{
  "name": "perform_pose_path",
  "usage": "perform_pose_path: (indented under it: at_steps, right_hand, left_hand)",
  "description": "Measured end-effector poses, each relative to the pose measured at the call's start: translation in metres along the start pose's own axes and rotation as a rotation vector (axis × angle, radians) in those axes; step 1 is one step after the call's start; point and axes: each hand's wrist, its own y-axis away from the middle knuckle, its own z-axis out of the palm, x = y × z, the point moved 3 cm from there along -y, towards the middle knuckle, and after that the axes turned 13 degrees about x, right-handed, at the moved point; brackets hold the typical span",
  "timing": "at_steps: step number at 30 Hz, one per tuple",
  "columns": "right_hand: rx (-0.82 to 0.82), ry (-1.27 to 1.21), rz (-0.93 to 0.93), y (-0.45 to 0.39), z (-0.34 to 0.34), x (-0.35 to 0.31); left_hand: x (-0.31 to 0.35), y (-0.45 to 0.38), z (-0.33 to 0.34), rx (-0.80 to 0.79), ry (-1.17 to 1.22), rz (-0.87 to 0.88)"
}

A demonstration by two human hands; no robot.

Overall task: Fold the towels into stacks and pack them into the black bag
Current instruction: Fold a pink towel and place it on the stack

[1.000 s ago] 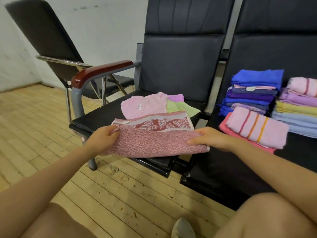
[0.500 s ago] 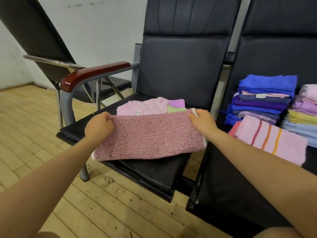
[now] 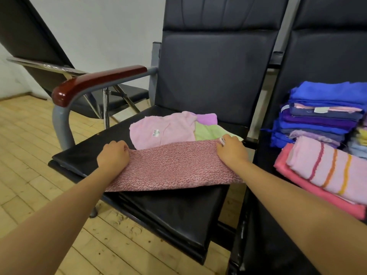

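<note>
Right-hand towel stacks [image 3: 359,135] cut by frame edge; pink towel [image 3: 160,132] label unreadable.

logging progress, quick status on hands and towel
Left hand and right hand grip red towel corners on seat. Pink towel lies behind.
</note>
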Motion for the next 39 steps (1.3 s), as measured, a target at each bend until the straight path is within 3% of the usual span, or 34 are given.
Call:
perform_pose_path:
  at_steps: [4,7,11,15,17,23,27,32,35,37,39]
  right_hand:
    - [-0.043,0.003,0.085,0.001,-0.011,0.0]
    - [-0.151,-0.022,0.204,0.015,-0.025,0.01]
    - [-0.36,-0.291,0.388,0.037,-0.047,0.015]
    - [-0.505,-0.545,0.595,0.056,-0.046,0.014]
    - [-0.482,-0.622,0.632,0.062,-0.051,0.011]
    - [-0.18,-0.951,0.701,0.054,-0.088,0.007]
    - [-0.14,-0.862,0.449,0.052,-0.108,-0.016]
    - [-0.14,-0.558,-0.097,0.058,-0.122,-0.076]
    - [-0.327,-0.437,-0.328,0.08,-0.104,-0.1]
    - [-0.556,-0.285,-0.39,0.102,-0.078,-0.101]
    - [-0.671,-0.165,-0.408,0.118,-0.051,-0.092]
  left_hand:
    - [0.002,0.008,-0.009,-0.026,0.077,-0.116]
    - [0.01,0.028,-0.022,-0.035,0.075,-0.103]
    - [0.013,0.056,-0.038,-0.175,0.035,-0.204]
    - [0.011,0.07,-0.051,-0.266,0.238,-0.256]
    - [0.016,0.077,-0.06,-0.263,0.293,-0.205]
    - [0.026,0.099,-0.072,-0.356,0.31,-0.072]
    - [0.035,0.108,-0.07,-0.309,0.138,-0.035]
    - [0.04,0.107,-0.078,0.006,0.159,0.077]
    - [0.04,0.104,-0.076,-0.014,0.275,0.099]
    - [0.041,0.104,-0.073,-0.06,0.321,0.101]
    - [0.041,0.104,-0.07,-0.11,0.323,0.111]
